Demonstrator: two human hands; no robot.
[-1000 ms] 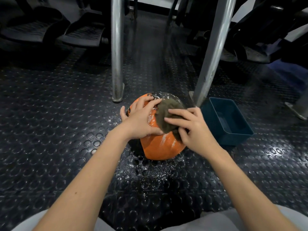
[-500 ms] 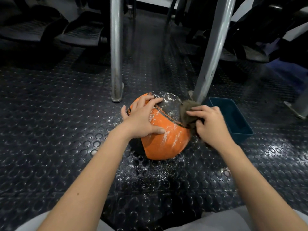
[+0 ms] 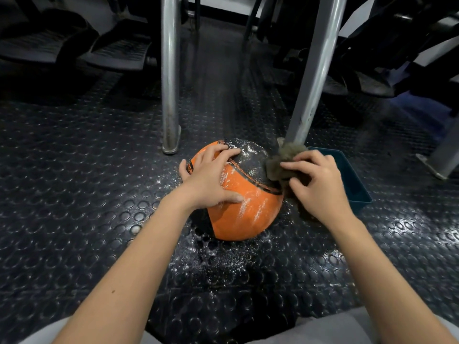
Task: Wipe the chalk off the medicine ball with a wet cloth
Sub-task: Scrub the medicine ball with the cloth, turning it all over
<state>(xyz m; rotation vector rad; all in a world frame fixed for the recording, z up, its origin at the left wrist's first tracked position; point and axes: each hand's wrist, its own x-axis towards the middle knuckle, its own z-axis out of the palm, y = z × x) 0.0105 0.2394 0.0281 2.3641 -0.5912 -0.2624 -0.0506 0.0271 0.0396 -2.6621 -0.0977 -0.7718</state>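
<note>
An orange and black medicine ball (image 3: 250, 209) sits on the studded rubber floor, streaked with white chalk on its orange panel and wet on its black top. My left hand (image 3: 211, 180) lies spread over the ball's upper left side, fingers straight, thumb on the orange panel. My right hand (image 3: 318, 187) grips a bunched grey-brown cloth (image 3: 283, 162) and holds it against the ball's right side. The ball's lower right is hidden behind that hand.
A dark teal plastic tub (image 3: 352, 180) stands right of the ball, partly behind my right hand. Two metal posts (image 3: 170, 95) (image 3: 311, 78) rise just behind the ball. Chalk specks and water (image 3: 218, 256) lie on the floor in front. Dark gym equipment lines the back.
My right hand has carried the cloth from the ball's top front across to its right side, uncovering the wet black panel. My left hand has stayed in place.
</note>
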